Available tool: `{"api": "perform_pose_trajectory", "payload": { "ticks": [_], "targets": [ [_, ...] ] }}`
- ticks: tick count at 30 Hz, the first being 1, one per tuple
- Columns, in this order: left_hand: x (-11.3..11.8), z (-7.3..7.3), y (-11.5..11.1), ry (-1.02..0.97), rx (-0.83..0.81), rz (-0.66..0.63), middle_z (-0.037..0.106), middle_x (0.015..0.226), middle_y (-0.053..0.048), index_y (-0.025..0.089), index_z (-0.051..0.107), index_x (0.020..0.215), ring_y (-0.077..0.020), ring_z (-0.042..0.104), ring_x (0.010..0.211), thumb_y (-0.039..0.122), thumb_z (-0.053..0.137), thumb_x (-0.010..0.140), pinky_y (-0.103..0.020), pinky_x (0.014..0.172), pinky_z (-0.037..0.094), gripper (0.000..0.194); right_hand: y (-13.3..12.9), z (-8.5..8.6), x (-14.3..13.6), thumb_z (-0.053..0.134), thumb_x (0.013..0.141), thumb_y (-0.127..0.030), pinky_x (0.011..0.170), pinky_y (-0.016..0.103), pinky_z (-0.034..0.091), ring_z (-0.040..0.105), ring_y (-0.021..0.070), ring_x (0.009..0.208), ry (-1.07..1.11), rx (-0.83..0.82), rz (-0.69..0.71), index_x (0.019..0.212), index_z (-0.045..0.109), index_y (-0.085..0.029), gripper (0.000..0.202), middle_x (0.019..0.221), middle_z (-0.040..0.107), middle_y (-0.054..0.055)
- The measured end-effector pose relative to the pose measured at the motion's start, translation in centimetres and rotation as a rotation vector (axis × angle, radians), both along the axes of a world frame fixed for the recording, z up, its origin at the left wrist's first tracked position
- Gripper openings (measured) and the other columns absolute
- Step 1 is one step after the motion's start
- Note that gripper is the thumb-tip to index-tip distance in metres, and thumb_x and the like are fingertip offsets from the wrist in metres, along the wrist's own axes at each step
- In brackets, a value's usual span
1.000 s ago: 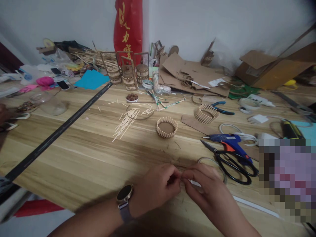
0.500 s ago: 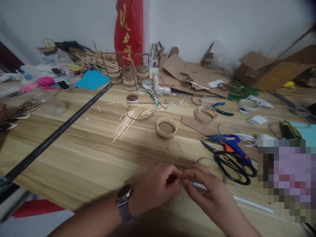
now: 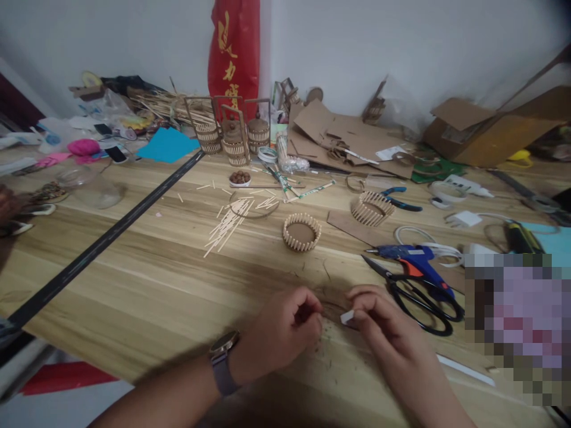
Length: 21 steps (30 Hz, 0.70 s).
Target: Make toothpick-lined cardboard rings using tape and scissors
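Note:
My left hand, with a watch on its wrist, is closed just above the table, thumb and index finger together. Anything in its pinch is too small to make out. To its right and a little apart, my right hand is closed too, its thumb near the index finger. A white strip runs along the table beneath that hand, and a white end shows by the fingertips. I cannot tell whether the fingers grip it. Small dark scraps lie between the hands. Black-handled scissors rest beside my right hand.
Beyond my hands stand a round base ringed with pegs and another peg ring. Loose thin sticks lie left of them. A blue glue gun is at right. Handled miniature baskets stand behind. Another person's hand shows far left.
My hands, which met at the fingertips before, are now apart. My right hand has moved slightly right and up, and the white end now shows beside its fingertips.

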<state>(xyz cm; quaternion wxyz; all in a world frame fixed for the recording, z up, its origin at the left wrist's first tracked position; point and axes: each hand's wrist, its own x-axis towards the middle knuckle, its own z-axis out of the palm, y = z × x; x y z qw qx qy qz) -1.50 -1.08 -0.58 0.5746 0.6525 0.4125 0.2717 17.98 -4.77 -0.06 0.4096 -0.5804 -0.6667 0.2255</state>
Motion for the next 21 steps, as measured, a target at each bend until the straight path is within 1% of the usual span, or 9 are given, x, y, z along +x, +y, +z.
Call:
{"api": "perform_pose_trajectory", "payload": {
  "ticks": [3,5,7,9,12,14,15,19,21],
  "targets": [
    [0.1,-0.5,0.2,-0.114,-0.147,0.048,0.056,0.061,0.003,0.018,0.052,0.082,-0.0111,0.051,0.055,0.026,0.052,0.083,-0.022,0.054,0.039,0.008,0.1,0.5,0.9,0.056,0.088,-0.04,0.072,0.029,0.053,0.064,0.0225,0.089,0.217,-0.071,-0.129,0.06,0.058,-0.023,0.033,0.078,0.065,0.006],
    [0.2,-0.8,0.4,-0.185,-0.21,0.082,0.057,0.06,0.003,0.019,0.05,0.082,-0.0112,0.053,0.054,0.027,0.052,0.082,-0.023,0.053,0.041,0.009,0.4,0.9,1.7,0.061,0.084,-0.044,0.063,0.026,0.054,0.064,0.0212,0.079,0.464,-0.163,-0.237,0.061,0.062,-0.024,0.031,0.064,0.061,0.003],
    [0.3,-0.9,0.5,-0.235,-0.236,0.12,0.057,0.058,0.003,0.019,0.048,0.08,-0.0106,0.052,0.052,0.027,0.052,0.08,-0.022,0.053,0.041,0.009,0.8,1.5,2.6,0.07,0.073,-0.043,0.05,0.024,0.053,0.063,0.0179,0.063,0.746,-0.263,-0.349,0.069,0.069,-0.024,0.02,0.063,0.064,0.002],
    [0.4,-0.8,0.6,-0.275,-0.256,0.144,0.056,0.057,0.004,0.019,0.048,0.079,-0.01,0.052,0.051,0.028,0.052,0.079,-0.022,0.052,0.041,0.01,1.3,2.1,3.4,0.075,0.062,-0.036,0.047,0.025,0.056,0.065,0.017,0.062,0.979,-0.32,-0.426,0.077,0.073,-0.024,0.02,0.084,0.073,0.004],
    [0.5,-0.5,0.8,-0.315,-0.268,0.16,0.055,0.056,0.005,0.019,0.047,0.077,-0.0092,0.051,0.049,0.028,0.053,0.078,-0.021,0.051,0.041,0.011,1.7,3.0,4.0,0.073,0.058,-0.029,0.071,0.04,0.063,0.071,0.0269,0.095,1.124,-0.223,-0.484,0.07,0.068,-0.024,0.014,0.113,0.072,0.005],
    [0.4,-0.3,0.9,-0.332,-0.271,0.181,0.055,0.056,0.005,0.019,0.047,0.076,-0.0085,0.051,0.048,0.027,0.053,0.077,-0.021,0.05,0.041,0.01,1.5,3.3,4.1,0.07,0.064,-0.03,0.092,0.05,0.056,0.065,0.0305,0.113,0.982,-0.041,-0.519,0.065,0.061,-0.025,0.01,0.118,0.071,0.004],
    [0.3,-0.2,1.0,-0.341,-0.273,0.191,0.055,0.056,0.005,0.019,0.047,0.075,-0.0081,0.051,0.048,0.026,0.053,0.077,-0.021,0.05,0.041,0.01,1.3,3.2,4.1,0.067,0.068,-0.032,0.099,0.053,0.05,0.063,0.0313,0.117,0.793,0.051,-0.551,0.066,0.058,-0.025,0.011,0.12,0.07,0.004],
    [0.1,0.1,1.3,-0.394,-0.293,0.231,0.056,0.058,0.005,0.019,0.047,0.073,-0.0074,0.051,0.046,0.026,0.055,0.076,-0.02,0.048,0.04,0.012,0.7,2.0,5.5,0.049,0.082,-0.04,0.105,0.067,0.032,0.058,0.0373,0.123,-0.317,0.323,-0.594,0.073,0.051,-0.024,0.019,0.129,0.065,0.016],
    [0.0,0.3,1.5,-0.418,-0.301,0.248,0.056,0.057,0.005,0.019,0.046,0.072,-0.0074,0.051,0.045,0.027,0.056,0.075,-0.02,0.047,0.04,0.013,0.7,1.2,7.0,0.043,0.086,-0.042,0.108,0.065,0.026,0.06,0.0356,0.121,-0.616,0.405,-0.583,0.071,0.049,-0.024,0.025,0.119,0.07,0.017]
  ]
}}
